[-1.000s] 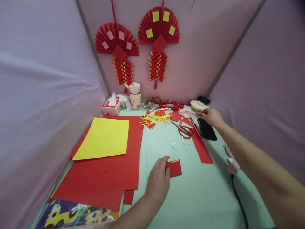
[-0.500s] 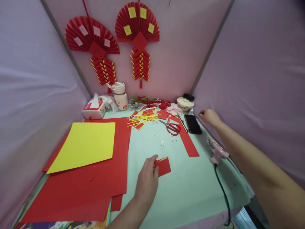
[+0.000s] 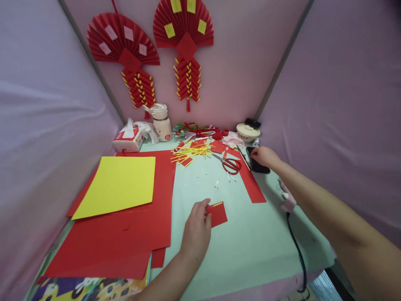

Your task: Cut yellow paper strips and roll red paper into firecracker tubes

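Observation:
My left hand (image 3: 197, 228) pinches the left edge of a small red paper piece (image 3: 218, 215) against the table. A narrow yellow strip (image 3: 216, 204) lies along that piece's top edge. Over at the right, my right hand (image 3: 265, 157) hovers over or touches a black phone (image 3: 259, 166); I cannot tell which. Its fingers are drawn together, and whatever they hold, if anything, is too small to make out. A pink glue gun (image 3: 288, 198) with a black cord is partly hidden behind my right forearm. Red-handled scissors (image 3: 231, 165) lie left of the phone, beside a long red paper strip (image 3: 253, 186).
Yellow paper strips (image 3: 192, 154) are heaped toward the back. Large red sheets (image 3: 106, 251) with a yellow sheet (image 3: 120, 184) on top cover the left side. A tissue pack (image 3: 128, 140), a bottle (image 3: 162, 125) and a lidded bowl (image 3: 247, 133) line the back. Red fan decorations (image 3: 184, 25) hang behind.
My right hand has moved left, from beside the phone to over it. My left hand keeps its hold on the red paper piece. The whole view has shifted slightly.

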`<state>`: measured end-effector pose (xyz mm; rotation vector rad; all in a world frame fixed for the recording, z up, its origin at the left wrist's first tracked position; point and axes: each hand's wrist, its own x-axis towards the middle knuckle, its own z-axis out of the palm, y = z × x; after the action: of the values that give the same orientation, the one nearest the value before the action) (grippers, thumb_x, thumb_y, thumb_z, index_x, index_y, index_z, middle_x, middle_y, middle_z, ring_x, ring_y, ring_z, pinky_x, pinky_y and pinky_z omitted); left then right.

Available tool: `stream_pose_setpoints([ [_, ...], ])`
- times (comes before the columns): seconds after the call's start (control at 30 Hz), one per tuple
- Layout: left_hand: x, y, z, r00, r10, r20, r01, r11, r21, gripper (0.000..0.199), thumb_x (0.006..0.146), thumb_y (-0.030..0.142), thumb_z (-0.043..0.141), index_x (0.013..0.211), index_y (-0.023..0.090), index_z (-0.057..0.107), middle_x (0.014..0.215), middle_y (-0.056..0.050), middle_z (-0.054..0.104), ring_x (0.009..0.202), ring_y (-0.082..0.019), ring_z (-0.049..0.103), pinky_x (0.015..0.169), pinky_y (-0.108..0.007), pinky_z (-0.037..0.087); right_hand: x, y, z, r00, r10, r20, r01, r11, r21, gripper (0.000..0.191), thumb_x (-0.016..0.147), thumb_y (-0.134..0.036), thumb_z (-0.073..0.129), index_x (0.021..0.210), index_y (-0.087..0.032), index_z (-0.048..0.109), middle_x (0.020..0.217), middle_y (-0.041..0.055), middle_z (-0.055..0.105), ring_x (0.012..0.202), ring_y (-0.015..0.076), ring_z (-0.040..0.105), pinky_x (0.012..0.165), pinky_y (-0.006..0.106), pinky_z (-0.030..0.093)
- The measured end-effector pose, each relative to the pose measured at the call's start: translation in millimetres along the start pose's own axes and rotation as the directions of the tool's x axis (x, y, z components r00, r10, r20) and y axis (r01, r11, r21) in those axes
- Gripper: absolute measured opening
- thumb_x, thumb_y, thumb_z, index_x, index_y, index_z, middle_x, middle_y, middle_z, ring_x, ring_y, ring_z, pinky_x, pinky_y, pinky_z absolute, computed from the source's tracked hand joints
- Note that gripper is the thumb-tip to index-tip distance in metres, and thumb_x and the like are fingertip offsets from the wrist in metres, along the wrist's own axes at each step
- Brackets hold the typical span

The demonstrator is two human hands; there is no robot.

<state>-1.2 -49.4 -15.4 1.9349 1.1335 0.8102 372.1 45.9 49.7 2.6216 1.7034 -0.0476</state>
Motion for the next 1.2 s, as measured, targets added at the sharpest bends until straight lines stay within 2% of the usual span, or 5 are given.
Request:
stream_pose_setpoints([
  [0.33, -2, 2, -1.1, 1.0, -0.017, 0.017, 0.016, 1.0, 0.014, 0.042, 0.088, 0.004, 0.044, 0.125, 0.02, 0.056, 0.111, -0.008, 0.062, 0.102, -0.019, 0.064, 0.089, -0.035, 0.054, -9, -53, 3, 0.983, -0.166, -0.073, 0.169, 0.984, 0.049, 0.026, 0.088, -0.036, 0.054, 0.083, -0.019, 0.073, 0.086, 0.0104, 0.074, 0.078, 0.02, 0.064, 0.06, 0.026, 0.036],
  [0.7, -1, 1, -0.5, 0.999, -0.04, 0.019, 0.04, 0.999, 0.001, 0.042, 0.088, 0.003, 0.045, 0.125, 0.02, 0.056, 0.113, -0.008, 0.061, 0.103, -0.019, 0.063, 0.09, -0.035, 0.053, -14, -51, -5, 0.933, -0.359, -0.042, 0.361, 0.919, 0.16, 0.019, 0.087, -0.026, 0.056, 0.087, -0.02, 0.074, 0.087, 0.0043, 0.075, 0.077, 0.017, 0.064, 0.068, 0.024, 0.04],
  [0.97, 0, 8, -2.0, 0.999, 0.035, -0.022, -0.037, 0.992, -0.122, 0.034, 0.091, 0.009, 0.046, 0.12, 0.022, 0.057, 0.113, -0.007, 0.061, 0.091, -0.016, 0.063, 0.081, -0.031, 0.055, -34, -21, -37, 0.95, -0.1, -0.296, 0.209, 0.908, 0.363, 0.025, 0.087, -0.031, 0.056, 0.097, -0.018, 0.075, 0.087, 0.0069, 0.075, 0.077, 0.0191, 0.065, 0.07, 0.027, 0.043],
  [1.1, -5, 15, -6.6, 0.97, 0.241, 0.036, -0.231, 0.956, -0.184, 0.032, 0.095, 0.013, 0.046, 0.124, 0.023, 0.055, 0.109, -0.008, 0.062, 0.095, -0.017, 0.064, 0.086, -0.033, 0.054, -56, -8, -51, 0.935, 0.088, -0.343, 0.098, 0.866, 0.49, 0.027, 0.086, -0.033, 0.056, 0.098, -0.018, 0.075, 0.083, 0.0071, 0.075, 0.073, 0.0193, 0.064, 0.067, 0.027, 0.045],
  [1.2, -11, 18, -7.6, 0.907, 0.404, 0.118, -0.377, 0.905, -0.197, 0.032, 0.098, 0.015, 0.045, 0.127, 0.024, 0.054, 0.105, -0.007, 0.065, 0.097, -0.018, 0.064, 0.087, -0.034, 0.054, -79, -7, -47, 0.945, 0.084, -0.317, 0.106, 0.837, 0.536, 0.026, 0.087, -0.034, 0.056, 0.098, -0.02, 0.074, 0.087, 0.0067, 0.075, 0.075, 0.0196, 0.066, 0.067, 0.028, 0.046],
])
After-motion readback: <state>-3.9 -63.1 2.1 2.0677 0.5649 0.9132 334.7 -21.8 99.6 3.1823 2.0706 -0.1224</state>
